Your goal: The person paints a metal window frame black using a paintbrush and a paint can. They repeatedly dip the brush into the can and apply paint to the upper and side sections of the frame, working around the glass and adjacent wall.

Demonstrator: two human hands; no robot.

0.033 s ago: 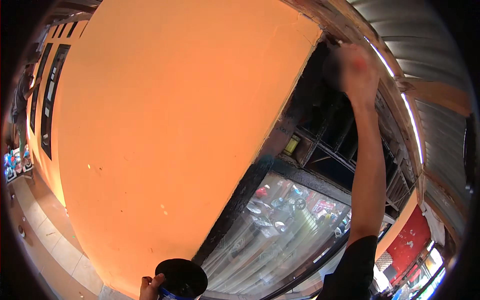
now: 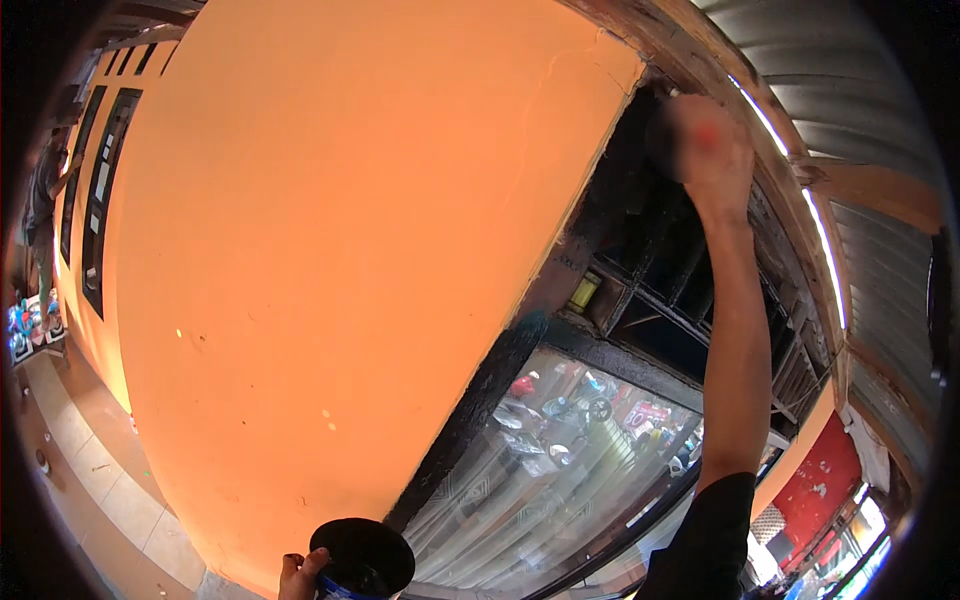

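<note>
My left hand (image 2: 298, 577) grips the rim of a round can (image 2: 398, 560) at the bottom. The can is open-topped, dark inside, with a bit of blue on its outer side. My right arm reaches high to the upper corner of a black-painted window frame (image 2: 655, 362). There my right hand (image 2: 718, 160) is closed around something; blur hides what it is, though a red patch shows at the fingers. The hand is close to the dark upper panel (image 2: 625, 190), beside the edge of the orange wall (image 2: 350, 250).
A wooden beam (image 2: 690, 40) and corrugated roof sheets (image 2: 850, 90) run close above my right hand. Glass with a pale curtain (image 2: 530, 480) behind it lies below the frame. Another person (image 2: 42, 190) stands at the far left by a window, above a tiled floor (image 2: 130, 500).
My right hand has shifted slightly down and to the left at the top of the frame. My left hand and the can have stayed in place.
</note>
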